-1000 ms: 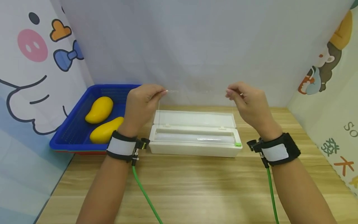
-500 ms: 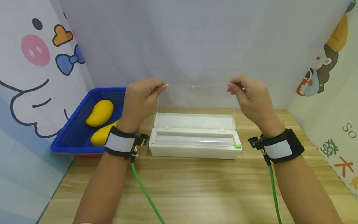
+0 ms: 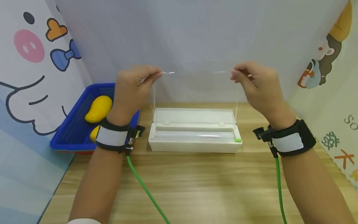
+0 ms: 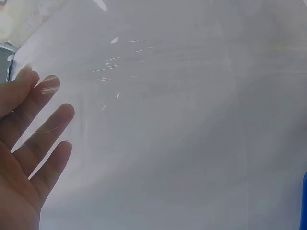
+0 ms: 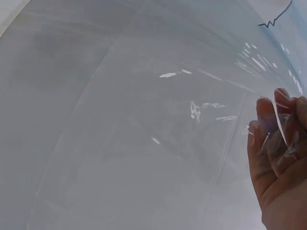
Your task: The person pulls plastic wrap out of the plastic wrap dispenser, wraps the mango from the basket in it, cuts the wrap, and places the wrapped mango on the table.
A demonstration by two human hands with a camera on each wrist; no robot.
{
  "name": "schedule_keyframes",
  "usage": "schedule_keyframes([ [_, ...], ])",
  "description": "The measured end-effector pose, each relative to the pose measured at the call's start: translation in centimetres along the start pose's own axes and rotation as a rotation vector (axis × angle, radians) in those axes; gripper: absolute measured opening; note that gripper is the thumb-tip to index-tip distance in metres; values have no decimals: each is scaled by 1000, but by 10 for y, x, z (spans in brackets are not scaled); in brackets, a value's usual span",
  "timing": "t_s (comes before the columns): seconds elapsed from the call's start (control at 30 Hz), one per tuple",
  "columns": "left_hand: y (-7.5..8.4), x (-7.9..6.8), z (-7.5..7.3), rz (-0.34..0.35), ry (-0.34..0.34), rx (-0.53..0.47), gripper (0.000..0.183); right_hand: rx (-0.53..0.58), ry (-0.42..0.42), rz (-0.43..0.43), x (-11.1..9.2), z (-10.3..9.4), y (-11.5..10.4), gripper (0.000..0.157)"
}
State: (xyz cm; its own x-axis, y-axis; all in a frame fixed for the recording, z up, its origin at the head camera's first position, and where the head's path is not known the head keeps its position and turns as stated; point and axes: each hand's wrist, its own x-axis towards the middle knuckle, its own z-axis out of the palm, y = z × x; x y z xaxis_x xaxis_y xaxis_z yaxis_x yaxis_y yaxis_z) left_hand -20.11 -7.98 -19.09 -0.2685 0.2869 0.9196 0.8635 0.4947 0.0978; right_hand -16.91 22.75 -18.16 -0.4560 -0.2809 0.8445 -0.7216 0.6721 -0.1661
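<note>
My left hand (image 3: 132,90) pinches one upper corner of a clear sheet of cling film (image 3: 169,72) between thumb and index finger. Level with it, my right hand (image 3: 260,88) pinches the opposite corner. The sheet hangs stretched between both hands, and its side edges run down to a white cling film box (image 3: 195,147) with its lid (image 3: 194,115) raised. Inside lies the roll (image 3: 181,134). Glints show on the film (image 4: 105,70) in the left wrist view, where the other left fingers (image 4: 62,115) are spread. In the right wrist view the film (image 5: 168,75) wrinkles toward the fingertips.
A blue basket (image 3: 65,137) stands at the left behind my left forearm, with a yellow mango (image 3: 99,109) and a second mango (image 3: 94,134) partly hidden. A green slider (image 3: 237,140) sits at the box's right end. A pale curtain (image 3: 195,37) hangs behind the wooden table (image 3: 195,186).
Both hands have risen and moved slightly apart, drawing the film higher above the box. The left arm now covers more of the nearer mango. The box stays in place.
</note>
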Motion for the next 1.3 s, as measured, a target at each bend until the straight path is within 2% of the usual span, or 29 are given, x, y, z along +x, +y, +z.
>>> schedule_keyframes([
  [0.2,5,5,-10,9,18,2,11,-4,2,-73,9,-5,-6,4],
  [0.37,8,8,-17,56,19,23,10,-8,17,-107,13,-9,-11,8],
  [0.53,11,12,-21,41,58,11,10,-37,17,-150,20,-13,-16,13],
  [0.8,14,23,-23,24,101,-10,12,-61,40,-171,30,-20,-20,17],
  [1.0,14,28,-30,84,79,49,17,-62,80,-185,34,-23,-23,18],
  [1.1,15,29,-32,97,74,66,18,-60,94,-184,35,-24,-25,18],
  [1.3,23,23,-41,64,68,24,14,-5,98,-158,29,-26,-34,16],
])
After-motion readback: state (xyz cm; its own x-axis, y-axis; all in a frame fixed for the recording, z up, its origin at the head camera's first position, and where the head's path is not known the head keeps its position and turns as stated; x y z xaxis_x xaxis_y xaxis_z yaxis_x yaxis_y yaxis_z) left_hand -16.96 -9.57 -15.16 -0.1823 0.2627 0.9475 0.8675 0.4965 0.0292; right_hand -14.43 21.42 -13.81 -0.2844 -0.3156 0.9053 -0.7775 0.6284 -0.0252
